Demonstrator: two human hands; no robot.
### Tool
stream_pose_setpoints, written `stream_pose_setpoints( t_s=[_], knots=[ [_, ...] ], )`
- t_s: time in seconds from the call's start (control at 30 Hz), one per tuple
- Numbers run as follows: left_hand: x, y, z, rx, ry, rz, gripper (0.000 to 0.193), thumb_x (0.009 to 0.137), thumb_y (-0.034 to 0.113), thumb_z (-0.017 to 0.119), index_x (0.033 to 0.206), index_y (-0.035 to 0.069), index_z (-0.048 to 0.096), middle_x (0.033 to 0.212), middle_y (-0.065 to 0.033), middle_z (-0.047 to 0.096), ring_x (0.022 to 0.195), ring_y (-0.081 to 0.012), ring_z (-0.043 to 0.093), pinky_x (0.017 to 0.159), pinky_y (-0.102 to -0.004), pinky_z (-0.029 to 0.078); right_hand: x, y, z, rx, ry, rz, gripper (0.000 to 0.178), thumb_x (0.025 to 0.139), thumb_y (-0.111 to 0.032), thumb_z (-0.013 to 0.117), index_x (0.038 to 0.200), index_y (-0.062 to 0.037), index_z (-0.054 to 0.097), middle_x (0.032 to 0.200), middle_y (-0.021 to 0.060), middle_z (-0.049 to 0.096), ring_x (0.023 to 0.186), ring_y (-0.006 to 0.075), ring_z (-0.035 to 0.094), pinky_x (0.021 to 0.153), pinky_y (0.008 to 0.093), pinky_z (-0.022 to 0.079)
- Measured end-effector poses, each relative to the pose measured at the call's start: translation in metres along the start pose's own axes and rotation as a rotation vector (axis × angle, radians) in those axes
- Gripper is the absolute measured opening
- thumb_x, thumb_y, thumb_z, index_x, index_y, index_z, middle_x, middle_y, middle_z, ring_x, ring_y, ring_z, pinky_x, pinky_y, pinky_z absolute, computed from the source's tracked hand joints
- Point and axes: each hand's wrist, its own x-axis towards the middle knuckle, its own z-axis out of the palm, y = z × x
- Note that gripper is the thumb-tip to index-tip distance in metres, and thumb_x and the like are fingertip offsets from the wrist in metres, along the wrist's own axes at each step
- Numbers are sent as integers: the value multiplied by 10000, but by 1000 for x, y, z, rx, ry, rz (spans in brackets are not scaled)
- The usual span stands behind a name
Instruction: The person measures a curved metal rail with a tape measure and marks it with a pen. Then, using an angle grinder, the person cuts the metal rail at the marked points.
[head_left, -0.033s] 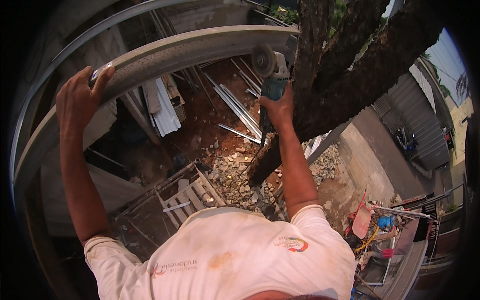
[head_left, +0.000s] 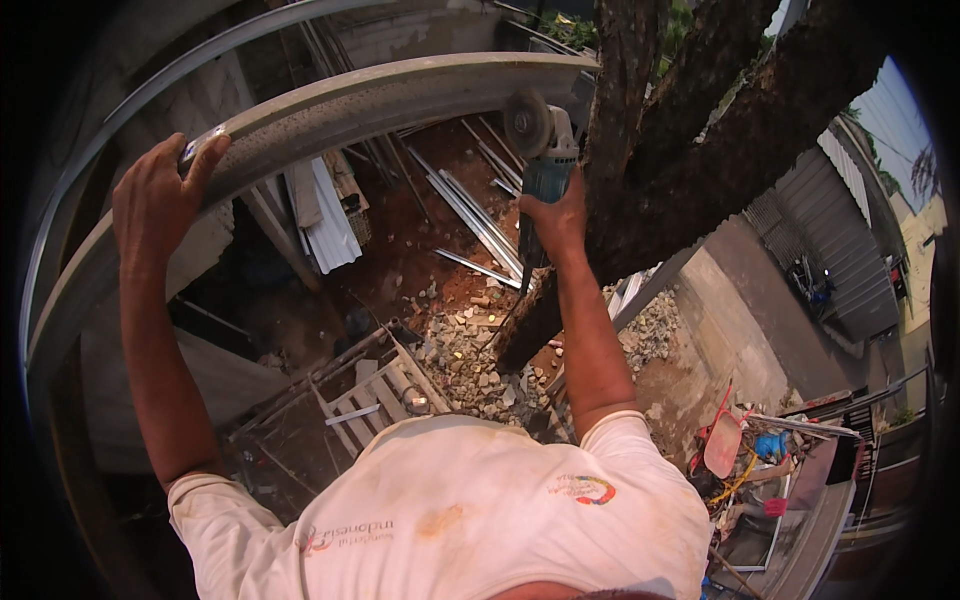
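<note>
High at the left, my left hand (head_left: 160, 205) is closed over the edge of a long grey beam (head_left: 390, 95), which curves across the upper view. Between its thumb and fingers is a small shiny patch (head_left: 203, 145) that I cannot make out. My right hand (head_left: 560, 218) wraps round the body of an angle grinder (head_left: 546, 182), held upright just below the beam's far right end. The grinder's round disc (head_left: 528, 122) is at the top, close to the beam. From this view I cannot tell whether they touch.
A thick tree trunk (head_left: 690, 215) with forked limbs rises right beside my right hand. Far below lie metal strips (head_left: 470, 220), rubble (head_left: 480, 350), a wooden pallet (head_left: 385, 395) and a corrugated sheet (head_left: 328, 215). A red wheelbarrow (head_left: 724, 445) stands among clutter at the lower right.
</note>
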Motion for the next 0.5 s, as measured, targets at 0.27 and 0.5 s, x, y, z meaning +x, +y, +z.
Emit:
stream_pose_setpoints(
  t_s=[0.27,0.5],
  knots=[
    [0,3,-3,-10,-10,7,826,919,794,449,970,20,734,804,-136,697,796,-280,717,760,-435,566,-3,3,4,-15,-5,66,734,685,-234,809,1308,-34,476,1092,162,657,982,315,667,879,425,518],
    [-2,3,-5,-26,-24,-12,778,938,730,501,1027,-15,709,901,-189,706,882,-343,707,828,-462,536,-5,-3,8,76,-29,83,733,701,-176,804,1348,-42,486,1135,124,635,1004,246,639,897,387,510]
  ],
)
